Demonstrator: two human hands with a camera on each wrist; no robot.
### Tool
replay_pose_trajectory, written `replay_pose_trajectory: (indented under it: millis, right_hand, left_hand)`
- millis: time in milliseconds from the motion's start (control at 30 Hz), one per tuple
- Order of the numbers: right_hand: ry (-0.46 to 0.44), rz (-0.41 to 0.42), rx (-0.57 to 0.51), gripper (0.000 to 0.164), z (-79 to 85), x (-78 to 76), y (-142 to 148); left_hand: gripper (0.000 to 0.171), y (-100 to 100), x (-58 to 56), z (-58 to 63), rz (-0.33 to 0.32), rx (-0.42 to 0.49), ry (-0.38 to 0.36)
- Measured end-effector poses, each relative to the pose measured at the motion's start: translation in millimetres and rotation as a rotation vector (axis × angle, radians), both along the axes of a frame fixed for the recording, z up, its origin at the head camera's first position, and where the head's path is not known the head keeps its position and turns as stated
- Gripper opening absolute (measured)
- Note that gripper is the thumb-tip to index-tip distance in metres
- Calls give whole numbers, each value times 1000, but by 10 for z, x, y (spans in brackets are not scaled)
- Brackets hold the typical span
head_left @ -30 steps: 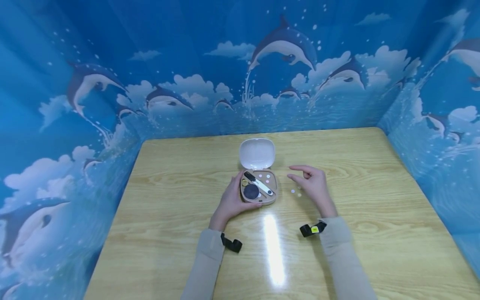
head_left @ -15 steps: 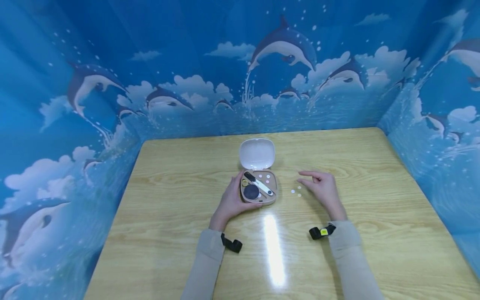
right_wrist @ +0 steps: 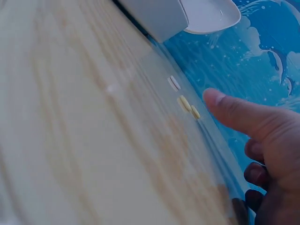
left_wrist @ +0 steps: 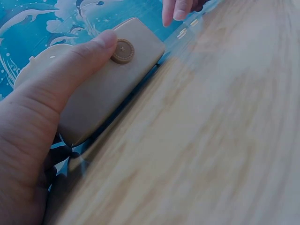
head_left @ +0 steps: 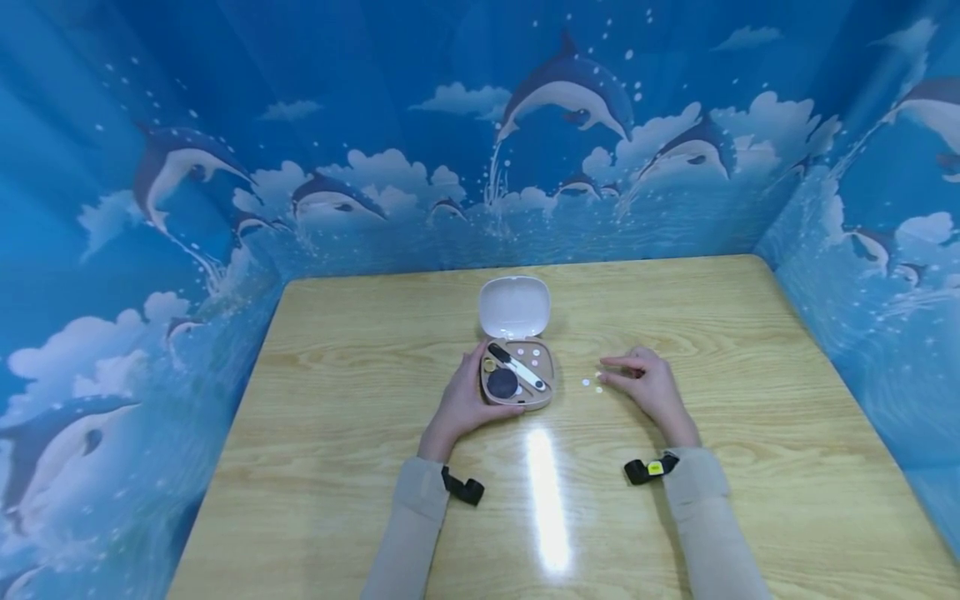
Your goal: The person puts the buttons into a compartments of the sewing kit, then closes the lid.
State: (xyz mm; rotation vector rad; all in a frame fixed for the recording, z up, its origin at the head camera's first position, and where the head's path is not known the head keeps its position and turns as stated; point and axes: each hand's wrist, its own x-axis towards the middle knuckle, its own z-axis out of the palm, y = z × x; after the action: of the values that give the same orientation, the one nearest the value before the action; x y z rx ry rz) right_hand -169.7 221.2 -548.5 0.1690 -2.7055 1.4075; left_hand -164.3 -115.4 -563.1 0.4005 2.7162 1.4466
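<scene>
A sewing kit case (head_left: pixel 543 398) lies on the table with its white lid raised. Inside are a dark round disc (head_left: pixel 502 383), a white-and-black tool (head_left: pixel 525 372), a gold ring-like piece (head_left: pixel 490 365) and several white buttons (head_left: pixel 536 352). My left hand (head_left: pixel 467 398) grips the case from its left side, the thumb pressed on the front beside a round, ridged catch (left_wrist: pixel 123 51). To the right, my right hand (head_left: pixel 647 385) hovers at three small buttons, thumb and forefinger parted, nothing between them. In the right wrist view one button (right_wrist: pixel 174 83) is white and two buttons (right_wrist: pixel 184 103) are yellowish.
The wood-grain table (head_left: pixel 360 467) runs back to a blue curtain (head_left: pixel 420 233) printed with dolphins. The raised lid (head_left: pixel 514 307) stands behind the case. Each wrist wears a black camera strap (head_left: pixel 649 468).
My right hand has drawn away to the right from beside the case, then come down close to the loose buttons, thumb and forefinger around them. My left hand and the case stay still.
</scene>
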Motion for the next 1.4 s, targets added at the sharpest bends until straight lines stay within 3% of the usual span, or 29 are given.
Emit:
replay_pose_trajectory:
  millis: [233,700,1400]
  right_hand:
    - [86,2,32,26,-99,-21,4]
    - [183,-4,99,14,-130,-33,-38]
    - [228,-11,107,11,-116,-17,-75]
  left_hand:
    - [129,6,11,4,-4,-7,6]
    - [129,4,19,-5,2,-5,5]
    - [130,-1,23,8,9,1,-1]
